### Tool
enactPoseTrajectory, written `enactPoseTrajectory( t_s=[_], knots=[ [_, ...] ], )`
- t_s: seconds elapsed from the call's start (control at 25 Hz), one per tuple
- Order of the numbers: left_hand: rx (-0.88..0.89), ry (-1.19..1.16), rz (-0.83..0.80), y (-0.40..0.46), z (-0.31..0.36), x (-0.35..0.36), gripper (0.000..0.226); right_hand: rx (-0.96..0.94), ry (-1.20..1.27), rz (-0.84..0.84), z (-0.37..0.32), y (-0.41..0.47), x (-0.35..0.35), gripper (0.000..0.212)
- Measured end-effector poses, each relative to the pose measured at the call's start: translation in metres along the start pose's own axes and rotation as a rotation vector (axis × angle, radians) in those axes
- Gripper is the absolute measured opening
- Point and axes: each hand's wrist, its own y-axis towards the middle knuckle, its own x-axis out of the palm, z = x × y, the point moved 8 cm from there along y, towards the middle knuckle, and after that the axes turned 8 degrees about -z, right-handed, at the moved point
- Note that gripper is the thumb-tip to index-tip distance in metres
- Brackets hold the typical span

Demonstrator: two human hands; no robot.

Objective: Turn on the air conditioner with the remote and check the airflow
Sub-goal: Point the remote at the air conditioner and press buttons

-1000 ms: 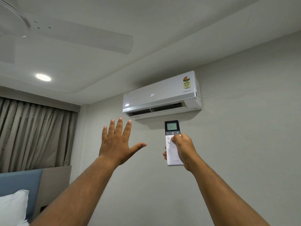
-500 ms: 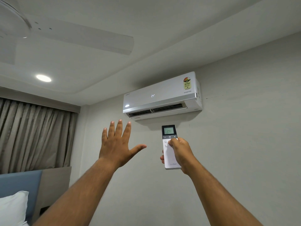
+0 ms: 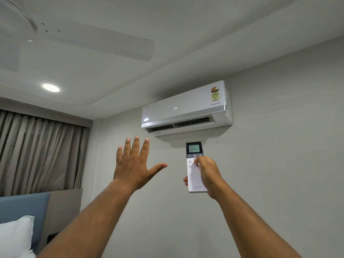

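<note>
Pale grey walls and a white ceiling fill a bedroom seen from below, with two bare forearms reaching up toward the wall (image 3: 279, 164). At centre, the left hand (image 3: 133, 164) is raised with its back to the camera, fingers spread wide and thumb pointing right, holding nothing; it sits below and to the left of the air conditioner (image 3: 186, 108). Just to its right, apart from it, the right hand (image 3: 208, 174) is wrapped around a slim white remote (image 3: 194, 166) held upright, with the thumb lying across the buttons beneath the screen and fingertips showing at the remote's left edge. The remote's small screen reads 24. Directly above the remote, the white air conditioner is mounted high on the wall; its front also shows 24, its bottom flap is open over dark vents, and a coloured sticker sits at its upper right corner. Further out, a white ceiling fan (image 3: 93, 41) spans the upper left, with a round ceiling light (image 3: 51, 87) glowing below it. Grey-brown curtains (image 3: 41, 151) hang at left, above a blue and beige headboard (image 3: 37, 203) and a white pillow (image 3: 14, 237) in the bottom left corner.
</note>
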Motion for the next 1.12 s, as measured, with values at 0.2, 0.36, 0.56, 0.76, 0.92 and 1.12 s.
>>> enactPoseTrajectory(
  t_s=[0.2, 0.36, 0.56, 0.76, 0.92, 1.12],
  knots=[
    [-0.011, -0.009, -0.011, 0.000, -0.001, 0.000, 0.115, 0.013, 0.003, 0.003, 0.002, 0.000, 0.001, 0.021],
    [-0.032, -0.135, -0.026, -0.002, -0.004, 0.006, 0.115, 0.024, 0.036, 0.000, 0.004, -0.003, 0.004, 0.024],
    [-0.160, -0.585, -0.081, -0.007, -0.008, 0.020, 0.109, -0.005, 0.086, 0.020, 0.004, -0.007, 0.013, 0.023],
    [-0.291, -0.940, 0.067, -0.018, -0.018, 0.011, 0.063, -0.064, 0.105, 0.036, 0.003, -0.011, 0.052, 0.022],
    [-0.367, -1.057, 0.049, -0.038, -0.031, 0.008, 0.035, -0.074, 0.035, -0.041, 0.012, -0.016, 0.107, 0.021],
    [-0.392, -1.043, -0.057, -0.075, -0.071, 0.010, 0.018, -0.032, 0.055, -0.206, 0.043, -0.027, 0.181, 0.022]
  ],
)
